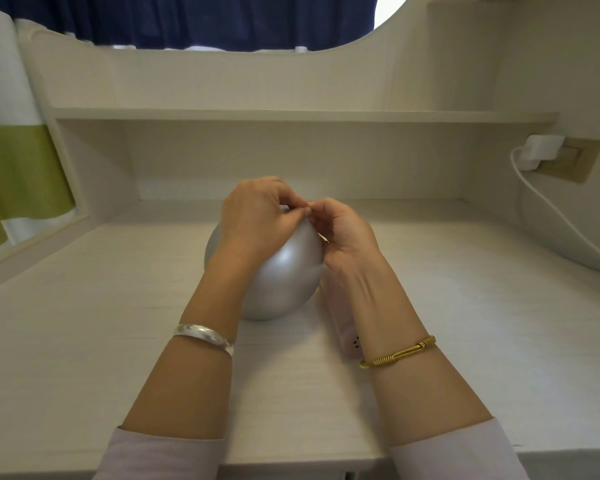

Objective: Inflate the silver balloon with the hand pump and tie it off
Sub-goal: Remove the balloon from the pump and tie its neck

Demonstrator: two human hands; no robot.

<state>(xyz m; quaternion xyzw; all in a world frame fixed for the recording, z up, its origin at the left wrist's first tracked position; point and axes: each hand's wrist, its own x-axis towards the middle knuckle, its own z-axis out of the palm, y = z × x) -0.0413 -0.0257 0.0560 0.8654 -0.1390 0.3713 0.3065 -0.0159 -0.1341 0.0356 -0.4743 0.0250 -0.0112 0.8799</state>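
Two hands meet over the top of a silver balloon (284, 271), which is inflated and round and sits on the pale desk (465, 341) near the middle of the view. The left hand (257, 216) lies across the balloon's upper left side, at about 11 o'clock on it, with its fingers curled and the thumb and fingertips pinched together at the balloon's top. The right hand (343, 230) comes in from 1 o'clock, its fingers also curled, and its fingertips touch those of the left hand at the same spot. Whatever they pinch there is too small and too hidden by the fingers to make out, though it sits where the balloon's neck would be.

A silver bangle (205, 336) circles the left wrist and a gold coiled bracelet (399, 353) circles the right wrist. Pale sleeves (160, 455) cover both forearms at the bottom edge, at 6 o'clock.

Just beside the balloon at its 4 o'clock, a pale pinkish object (347, 336) lies on the desk, mostly hidden under the right forearm; what it is cannot be told.

At 3 o'clock a white charger (539, 150) is plugged into a wall socket (579, 161), and its cable (568, 223) trails down the right wall. A shelf (291, 114) runs across above the desk at 12 o'clock, with a dark blue curtain (187, 19) above it. A green and white cloth (14, 168) hangs at 9 o'clock.
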